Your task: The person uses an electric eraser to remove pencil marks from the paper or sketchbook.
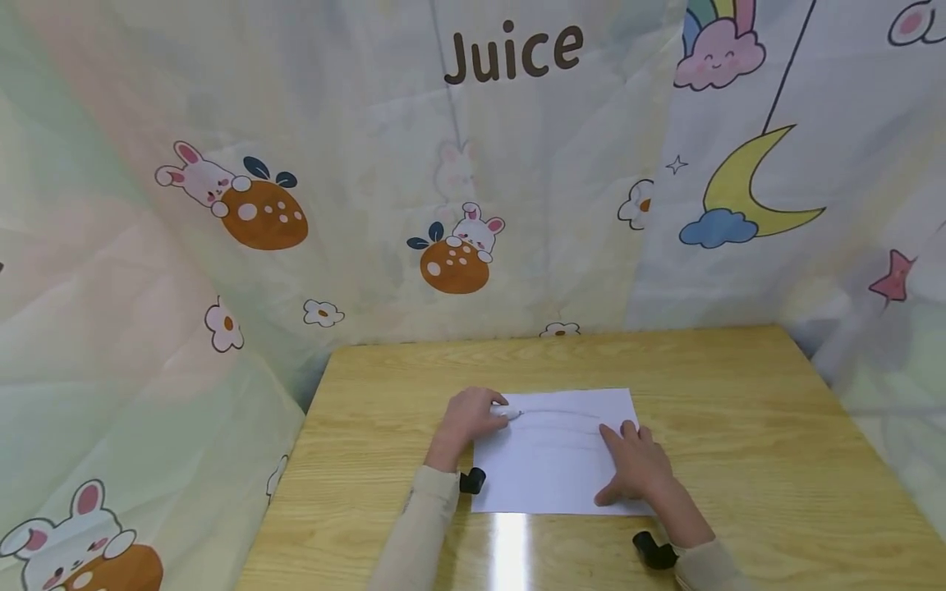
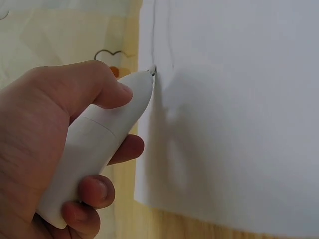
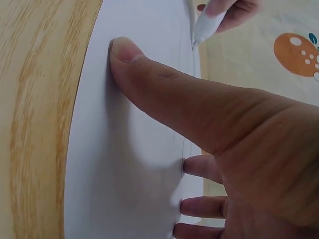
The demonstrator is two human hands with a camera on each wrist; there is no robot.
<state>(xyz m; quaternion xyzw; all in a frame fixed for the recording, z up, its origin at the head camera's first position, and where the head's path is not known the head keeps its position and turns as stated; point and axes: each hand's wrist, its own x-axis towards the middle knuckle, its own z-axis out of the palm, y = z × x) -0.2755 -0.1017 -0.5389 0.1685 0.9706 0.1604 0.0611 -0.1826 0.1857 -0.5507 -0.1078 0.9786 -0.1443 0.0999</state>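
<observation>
On the wooden table [image 1: 739, 386], a white paper sheet [image 1: 562, 468] is lying flat. Left hand [image 1: 466, 420] is gripping a white pen [image 2: 102, 142], tip touching the sheet's far-left corner; only the left wrist view is showing the curled fingers [image 2: 94, 191]. Right hand [image 1: 636, 464] is pressing flat, fingers straight, on the sheet's right part; faint pencil-like lines [image 1: 562, 414] are showing.

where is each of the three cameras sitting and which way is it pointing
Head: worn on the head, looks forward and down at the table and cartoon backdrop; both forearms and hands show.
Left wrist: sits behind the left hand, looks along the white pen to its tip on the paper.
Right wrist: sits behind the right hand, looks over thumb and fingers pressing the paper flat.
Shared: both wrist views show the pen tip on the paper's drawn line.
</observation>
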